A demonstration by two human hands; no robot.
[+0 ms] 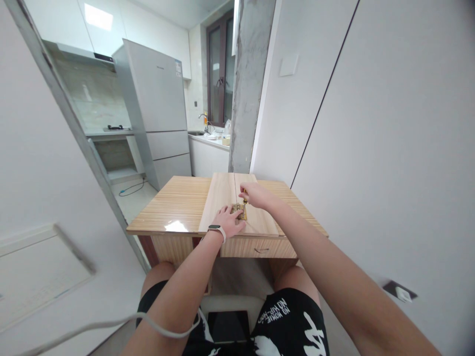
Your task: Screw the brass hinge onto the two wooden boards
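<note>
Clamped in the right hand (255, 194), the screwdriver (245, 200) looks light, stiff — best gripped by its handle — while the left hand (227, 222), spread, presses the hinge (244, 216).

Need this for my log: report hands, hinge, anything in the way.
Left hand spread on boards and hinge. Right hand gripping screwdriver at hinge. Left fingers partly hide hinge.
</note>
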